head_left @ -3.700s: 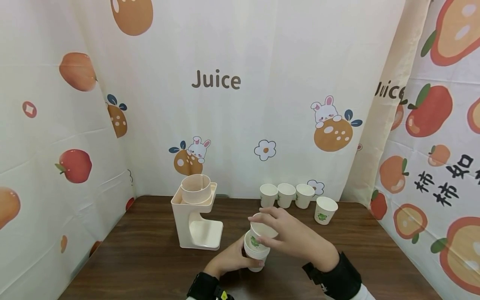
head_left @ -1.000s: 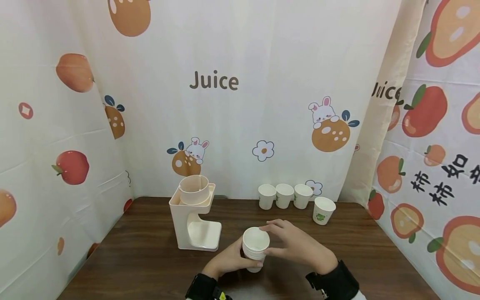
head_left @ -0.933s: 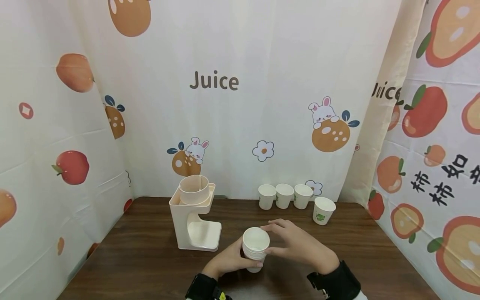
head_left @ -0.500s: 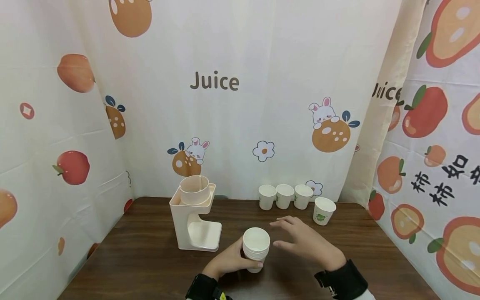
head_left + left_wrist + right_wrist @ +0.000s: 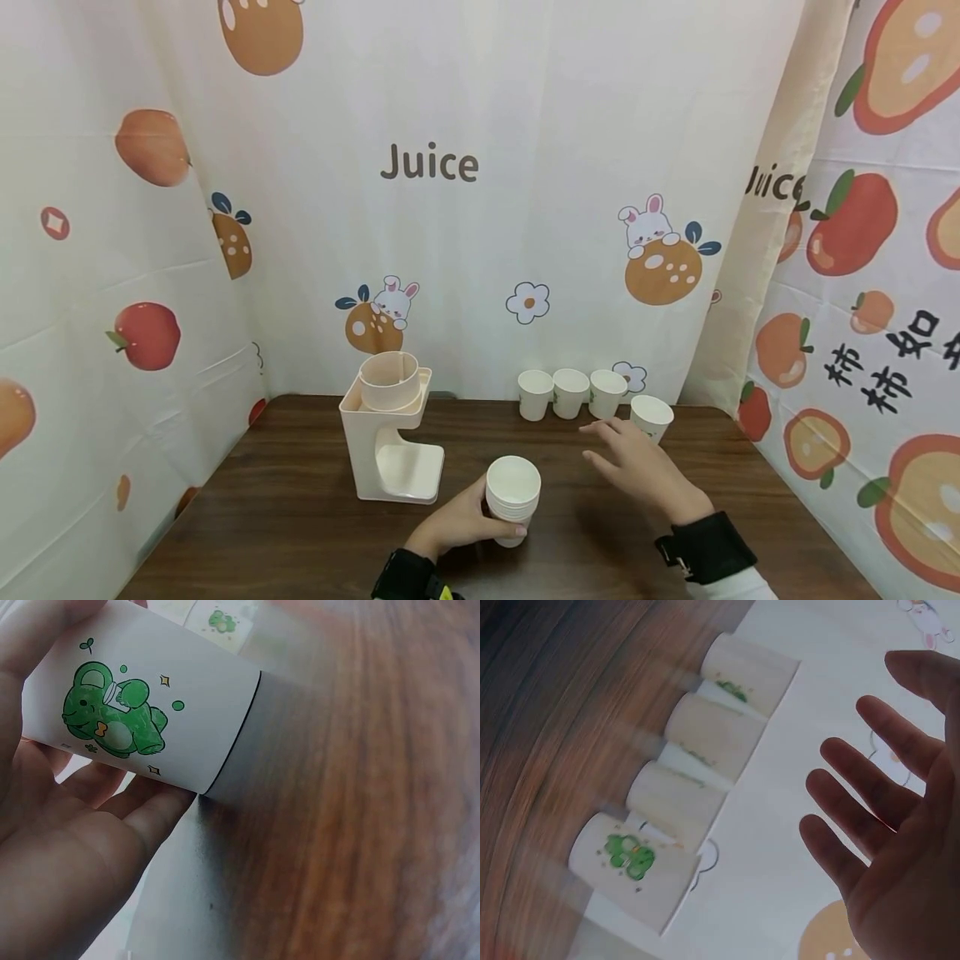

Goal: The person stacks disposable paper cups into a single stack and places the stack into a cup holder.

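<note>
My left hand (image 5: 463,521) grips a nested stack of white paper cups (image 5: 513,492) on the near middle of the table, fingers curled round its side. In the left wrist view a green cartoon animal is printed on the lowest cup (image 5: 135,697). My right hand (image 5: 641,467) is off the stack to the right, holding nothing, its fingers spread. In the head view it overlaps the lower part of a single paper cup (image 5: 651,411). The right wrist view shows that cup (image 5: 634,870) standing at the near end of a row of cups, apart from the fingers (image 5: 855,814).
Three more paper cups (image 5: 570,392) stand in a row along the back edge of the dark wooden table (image 5: 300,500). A cream cup dispenser stand (image 5: 382,433) with a round holder on top is left of my left hand. A fruit-print curtain (image 5: 465,250) hangs behind.
My right hand first lowered a cup into the stack, then let go and moved away to the right toward the single cup. My left hand has stayed round the stack.
</note>
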`<state>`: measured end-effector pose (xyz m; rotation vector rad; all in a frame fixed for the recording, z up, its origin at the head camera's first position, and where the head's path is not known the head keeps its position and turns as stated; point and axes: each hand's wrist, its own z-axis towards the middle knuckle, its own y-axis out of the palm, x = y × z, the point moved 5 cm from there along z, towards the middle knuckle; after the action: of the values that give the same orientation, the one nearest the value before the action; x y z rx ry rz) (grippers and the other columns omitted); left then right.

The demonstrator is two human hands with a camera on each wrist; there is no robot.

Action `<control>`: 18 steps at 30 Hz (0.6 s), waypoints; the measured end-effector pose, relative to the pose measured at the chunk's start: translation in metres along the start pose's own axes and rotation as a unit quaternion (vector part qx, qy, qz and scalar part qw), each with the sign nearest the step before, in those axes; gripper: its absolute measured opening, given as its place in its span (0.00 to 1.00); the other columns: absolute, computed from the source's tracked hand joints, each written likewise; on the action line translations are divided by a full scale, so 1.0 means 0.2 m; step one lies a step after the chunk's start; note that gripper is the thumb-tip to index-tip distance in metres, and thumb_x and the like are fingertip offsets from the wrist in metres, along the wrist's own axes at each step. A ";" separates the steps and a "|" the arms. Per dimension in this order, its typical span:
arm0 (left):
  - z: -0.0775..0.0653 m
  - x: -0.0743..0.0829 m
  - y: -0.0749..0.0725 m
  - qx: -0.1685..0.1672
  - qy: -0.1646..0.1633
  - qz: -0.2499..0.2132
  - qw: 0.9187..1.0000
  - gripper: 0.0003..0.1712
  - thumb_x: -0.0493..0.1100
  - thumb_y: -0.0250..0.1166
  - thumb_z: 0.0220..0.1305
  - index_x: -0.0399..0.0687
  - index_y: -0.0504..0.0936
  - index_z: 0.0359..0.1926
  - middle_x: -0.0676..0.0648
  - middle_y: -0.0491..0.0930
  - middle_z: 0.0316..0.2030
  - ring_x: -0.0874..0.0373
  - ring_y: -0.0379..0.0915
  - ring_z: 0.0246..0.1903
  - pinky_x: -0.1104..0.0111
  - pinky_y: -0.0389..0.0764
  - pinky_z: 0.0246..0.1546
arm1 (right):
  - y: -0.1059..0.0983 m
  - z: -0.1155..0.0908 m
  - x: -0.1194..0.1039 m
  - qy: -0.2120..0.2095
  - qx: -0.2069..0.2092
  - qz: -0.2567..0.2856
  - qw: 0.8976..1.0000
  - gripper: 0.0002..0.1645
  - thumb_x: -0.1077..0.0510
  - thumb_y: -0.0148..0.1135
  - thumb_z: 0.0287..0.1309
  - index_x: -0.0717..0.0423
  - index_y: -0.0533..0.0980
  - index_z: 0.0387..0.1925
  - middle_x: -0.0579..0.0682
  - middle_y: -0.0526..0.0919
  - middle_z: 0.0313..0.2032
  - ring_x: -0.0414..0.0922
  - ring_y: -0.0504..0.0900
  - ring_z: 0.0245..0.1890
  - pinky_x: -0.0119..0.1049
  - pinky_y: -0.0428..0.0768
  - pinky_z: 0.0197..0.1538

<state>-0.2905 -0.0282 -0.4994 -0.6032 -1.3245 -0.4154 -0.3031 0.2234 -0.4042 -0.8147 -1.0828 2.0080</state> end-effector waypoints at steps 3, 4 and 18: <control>0.00 0.00 0.00 -0.001 -0.002 -0.002 1.000 0.46 0.39 0.76 0.57 0.53 0.61 0.71 0.52 0.73 0.58 0.54 0.70 0.59 0.53 0.67 0.60 | -0.01 0.00 0.03 -0.001 0.019 -0.012 1.000 0.18 0.55 0.70 0.61 0.55 0.81 0.52 0.50 0.82 0.48 0.51 0.81 0.48 0.49 0.79 0.47; 0.00 0.00 0.00 -0.002 -0.002 -0.004 1.000 0.46 0.39 0.76 0.57 0.53 0.61 0.71 0.51 0.73 0.59 0.54 0.70 0.59 0.53 0.67 0.60 | -0.01 0.00 0.05 -0.001 0.027 -0.016 1.000 0.17 0.56 0.70 0.61 0.55 0.81 0.51 0.51 0.82 0.47 0.51 0.81 0.48 0.50 0.79 0.47; 0.00 0.01 0.00 0.003 -0.003 0.012 1.000 0.47 0.41 0.76 0.57 0.55 0.60 0.72 0.53 0.74 0.59 0.55 0.70 0.59 0.53 0.65 0.61 | -0.04 0.02 0.26 0.022 0.121 -0.095 0.988 0.12 0.58 0.71 0.57 0.58 0.82 0.42 0.57 0.82 0.39 0.59 0.80 0.41 0.56 0.77 0.42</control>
<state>-0.2905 -0.0285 -0.4981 -0.6148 -1.3225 -0.3909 -0.3318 0.2672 -0.4056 -0.6019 -0.8369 1.9046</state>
